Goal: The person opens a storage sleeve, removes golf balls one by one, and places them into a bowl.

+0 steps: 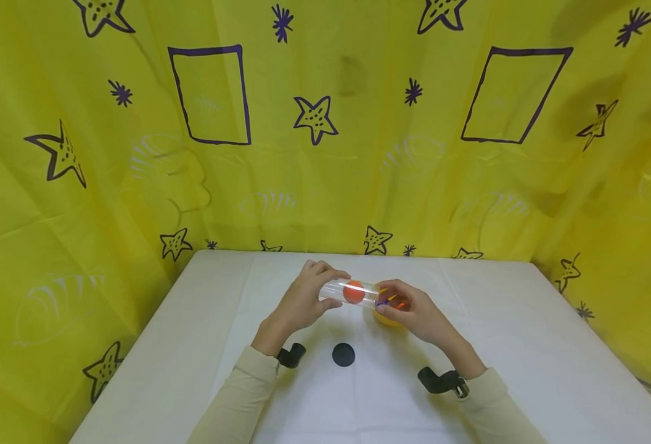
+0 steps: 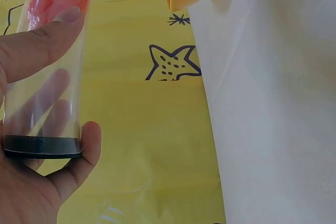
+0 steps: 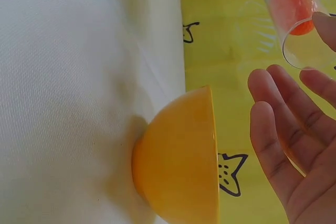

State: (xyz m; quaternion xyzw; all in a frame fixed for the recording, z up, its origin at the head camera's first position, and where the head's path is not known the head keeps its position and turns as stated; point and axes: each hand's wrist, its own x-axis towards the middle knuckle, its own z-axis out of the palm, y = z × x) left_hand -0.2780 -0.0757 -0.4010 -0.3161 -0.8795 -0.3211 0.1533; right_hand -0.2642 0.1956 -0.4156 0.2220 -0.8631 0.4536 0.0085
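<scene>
My left hand point(image 1: 303, 296) grips a clear plastic tube point(image 1: 367, 296) with a black cap point(image 2: 42, 146) on its near-palm end. Inside the tube lies an orange-red ball point(image 1: 354, 291), partly behind the left thumb in the left wrist view. The tube lies almost level, its uncapped mouth facing right. My right hand point(image 1: 420, 311) is at that mouth, thumb and index finger on opposite sides of the rim, the other fingers loosely spread. Below the right hand stands a yellow bowl point(image 3: 181, 156); in the head view the hand partly covers it, with purple and orange bits showing inside.
A round black lid point(image 1: 344, 354) lies on the white table point(image 1: 237, 382) in front of the hands. Yellow curtain point(image 1: 353, 172) with drawn stars hangs behind the table and along both sides. Each wrist wears a black camera mount point(image 1: 439, 380).
</scene>
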